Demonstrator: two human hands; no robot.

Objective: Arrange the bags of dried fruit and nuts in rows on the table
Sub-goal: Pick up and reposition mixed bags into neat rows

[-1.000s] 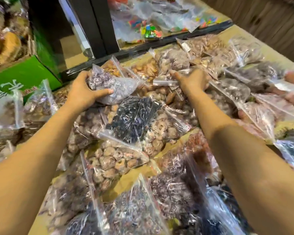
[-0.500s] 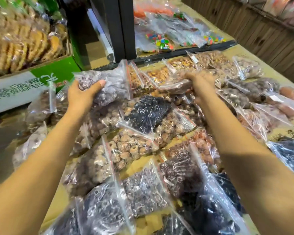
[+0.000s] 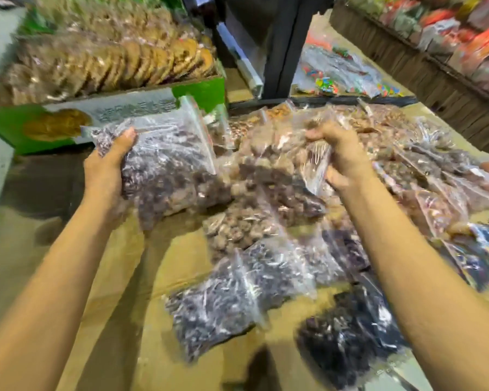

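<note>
Blurred and hidden
The mid-pile bags (image 3: 268, 165) smear into one brown mass; the left grip (image 3: 108, 167) has its fingers hidden behind its dark-fruit bag (image 3: 167, 170); the green box (image 3: 201, 91) has unreadable lettering.

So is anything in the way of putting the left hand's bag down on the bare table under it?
Nothing visible is. The left hand grips the dark fruit bag just above bare table; the nearest lying bag sits to the right of that patch.

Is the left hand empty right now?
No, the left hand grips a clear bag of dark dried fruit by its side.
</note>
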